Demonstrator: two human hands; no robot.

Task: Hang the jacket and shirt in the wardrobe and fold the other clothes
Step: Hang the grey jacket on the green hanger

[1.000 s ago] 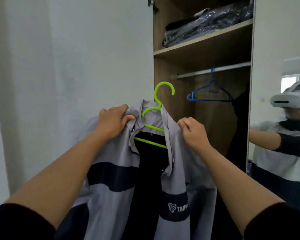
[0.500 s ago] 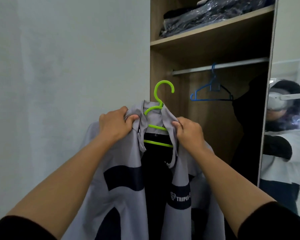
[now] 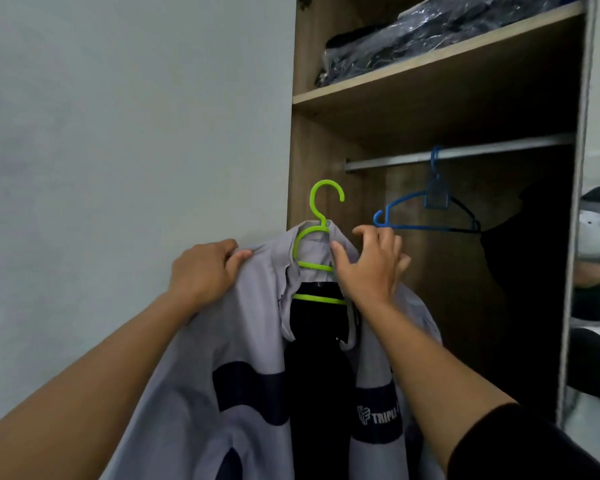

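— Already draping limp on the green hanger (image 3: 317,237), below and left of the wardrobe rail (image 3: 465,154): grey jacket (image 3: 243,341), soft, probably light.

— Left hand (image 3: 201,271) gripping its shoulder; right hand (image 3: 371,268) spreading open-fingered beside the collar. Best lifting by the hook.

The grey jacket (image 3: 257,341) with navy bands hangs open on a green hanger (image 3: 317,244) before the open wardrobe (image 3: 430,109).
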